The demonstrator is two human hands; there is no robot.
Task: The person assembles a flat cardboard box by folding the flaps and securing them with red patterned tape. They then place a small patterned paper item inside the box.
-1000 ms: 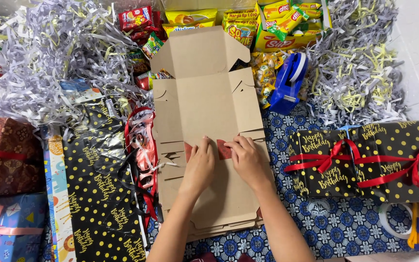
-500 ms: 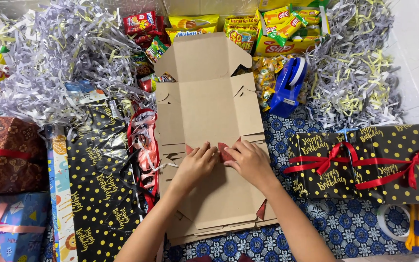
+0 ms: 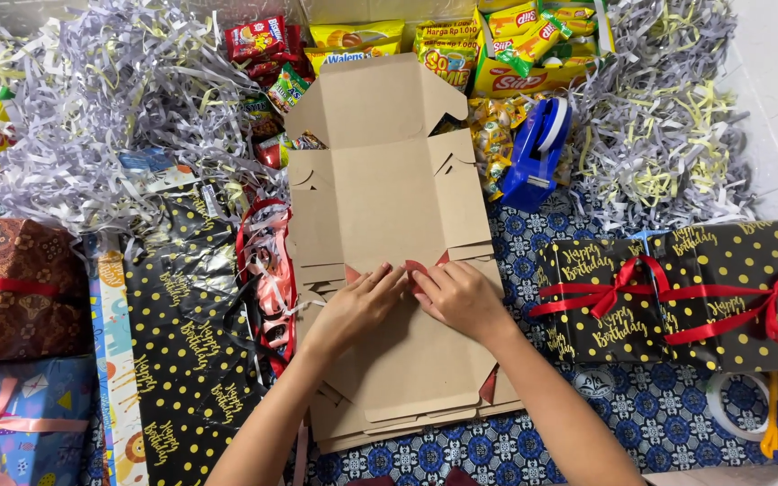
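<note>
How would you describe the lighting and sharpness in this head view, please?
Head view: soft, even light, only faint shadows under the left hand and right hand on the flat cardboard box; mild glare on the snack packets; sharp focus throughout.

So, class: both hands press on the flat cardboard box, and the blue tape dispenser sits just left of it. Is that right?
Not quite. In the head view the tape dispenser lies to the right of the box, not the left. The rest holds: the left hand and right hand both press on the flat cardboard.

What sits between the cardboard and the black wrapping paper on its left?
Head view: a tangle of red ribbon lies between the cardboard and the black wrapping paper.
</note>
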